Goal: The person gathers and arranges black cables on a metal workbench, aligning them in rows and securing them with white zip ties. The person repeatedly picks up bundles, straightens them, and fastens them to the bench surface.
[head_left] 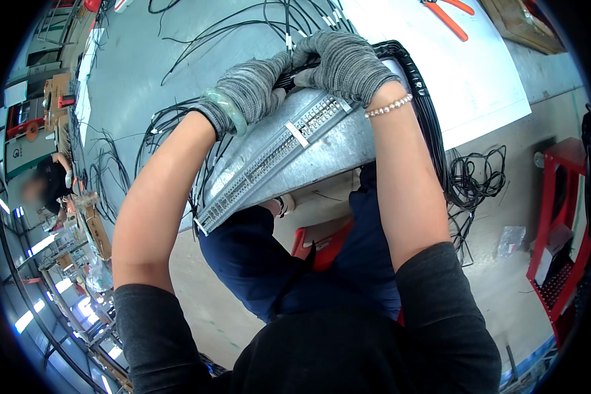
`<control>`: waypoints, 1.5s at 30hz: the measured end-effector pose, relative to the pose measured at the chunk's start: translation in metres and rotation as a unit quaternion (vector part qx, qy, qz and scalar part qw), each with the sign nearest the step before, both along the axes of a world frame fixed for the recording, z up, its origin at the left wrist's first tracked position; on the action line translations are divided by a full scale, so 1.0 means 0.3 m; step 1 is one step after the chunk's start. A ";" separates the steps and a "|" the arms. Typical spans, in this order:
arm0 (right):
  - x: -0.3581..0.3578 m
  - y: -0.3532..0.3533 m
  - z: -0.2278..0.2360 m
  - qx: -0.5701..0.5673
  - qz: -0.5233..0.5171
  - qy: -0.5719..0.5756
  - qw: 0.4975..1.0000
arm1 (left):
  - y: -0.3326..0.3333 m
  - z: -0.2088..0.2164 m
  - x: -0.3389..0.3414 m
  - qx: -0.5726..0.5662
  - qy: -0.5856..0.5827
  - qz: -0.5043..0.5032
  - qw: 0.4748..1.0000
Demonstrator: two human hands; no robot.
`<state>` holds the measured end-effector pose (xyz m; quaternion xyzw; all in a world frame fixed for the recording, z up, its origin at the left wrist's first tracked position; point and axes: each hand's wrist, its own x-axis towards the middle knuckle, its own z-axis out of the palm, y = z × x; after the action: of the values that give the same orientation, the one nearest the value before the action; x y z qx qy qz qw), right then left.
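Note:
Both my hands wear grey knitted gloves. My left hand (253,88) curls its fingers round a bundle of black cables (410,72) near the middle of the table. Close beside it, my right hand (345,65) grips the same bundle, its thumb low and its fingers over the top. The bundle bends round to the right and hangs down past the table edge. Thin black wires with white marker sleeves (289,43) fan out beyond my hands. Just nearer to me, a long rail of terminal blocks (269,164) lies slantwise on the grey metal tabletop (223,56). The gloves hide the gripped stretch.
Orange-handled pliers (450,20) lie on a white sheet (473,79) at the far right. Loose cable coils (476,174) are by the table's right side. A red metal stand (555,223) is farther right. Another person (52,180) works at the far left.

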<state>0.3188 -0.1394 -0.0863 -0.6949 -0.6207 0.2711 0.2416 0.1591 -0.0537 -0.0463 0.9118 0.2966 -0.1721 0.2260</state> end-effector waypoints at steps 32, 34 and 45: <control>-0.022 0.018 -0.012 0.014 0.011 -0.082 0.996 | -0.044 -0.033 0.003 0.158 0.020 -0.031 0.987; -0.017 0.008 -0.017 0.006 0.019 -0.076 0.997 | -0.021 0.034 0.042 0.047 0.063 -0.024 0.997; -0.033 0.011 -0.012 0.016 0.008 -0.077 0.997 | 0.111 -0.066 -0.001 0.155 -0.002 -0.210 0.965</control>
<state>0.3090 -0.1361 -0.0899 -0.7046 -0.6476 0.2087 0.2016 0.1588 -0.0204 -0.0662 0.9778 0.1211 -0.1657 0.0414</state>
